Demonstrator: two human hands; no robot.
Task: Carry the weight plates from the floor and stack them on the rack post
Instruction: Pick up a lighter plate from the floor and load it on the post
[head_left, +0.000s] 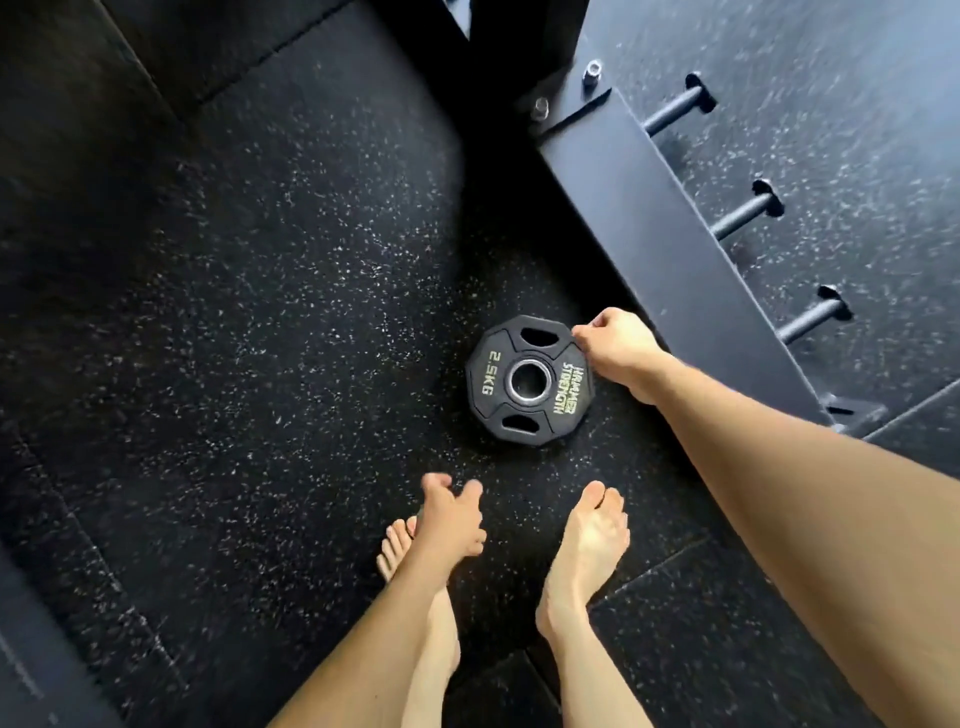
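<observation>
The right hand (618, 351) reaches down to the weight plate (529, 380) and touches its far right edge, fingers curled at the rim as if pinching it — whether the grip has closed under the edge cannot be told from this angle. The left hand (451, 512) hangs loosely above the floor, fingers relaxed and half curled, holding nothing, just over the toes of the left foot (396, 548).

The plate lies flat on the black speckled rubber floor (249, 312), a small black disc with a metal-lined centre hole, two grip slots, "2.5KG" printed on its left side and "HAMMER STRENGTH" on its right. It sits just beside the dark steel base beam of the rack (670, 249), which runs diagonally from the top middle toward the right edge of the view. The right hand lies between the plate and that beam — close to both.

Three short dark pegs (745, 213) stick out from the far side of the beam, all bare. Two bolts (592, 71) stand at the beam's upper end.

The right foot (587, 551) is planted bare on the floor, near the plate's near edge. Seams between floor tiles run across the lower right and the left side.
</observation>
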